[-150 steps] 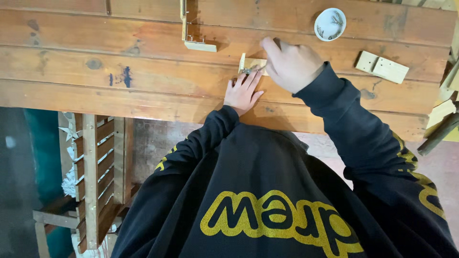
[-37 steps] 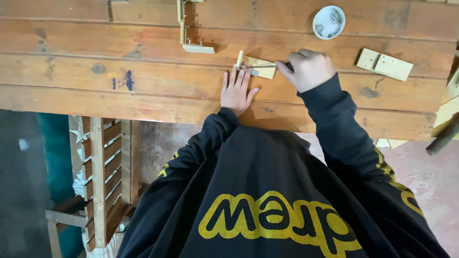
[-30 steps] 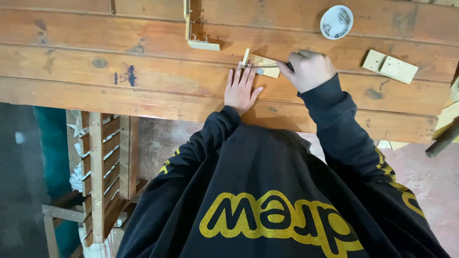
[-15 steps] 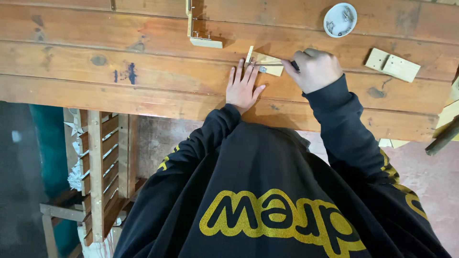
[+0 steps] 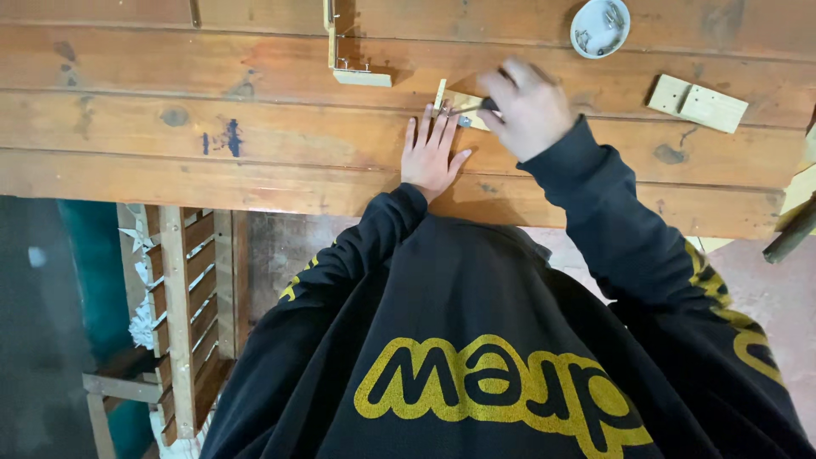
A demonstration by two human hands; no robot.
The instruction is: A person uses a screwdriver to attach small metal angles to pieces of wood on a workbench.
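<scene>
On the plank worktop [image 5: 255, 119], near its middle, lies a small pale wooden piece [image 5: 455, 104] with a thin strip standing at its left end. The left hand [image 5: 432, 153] lies flat just below it, fingers [image 5: 425, 132] spread and straight, their tips touching the piece's near edge. The right hand [image 5: 529, 106], blurred, is closed around a slim dark-handled tool [image 5: 476, 106] whose metal tip points left onto the piece; the exact kind of tool cannot be told. Further back stands a small L-shaped wooden assembly [image 5: 353, 68]. A round white dish [image 5: 600, 27] holding small metal bits sits at the back right, and a pale wooden block [image 5: 697, 102] lies well apart to the right.
</scene>
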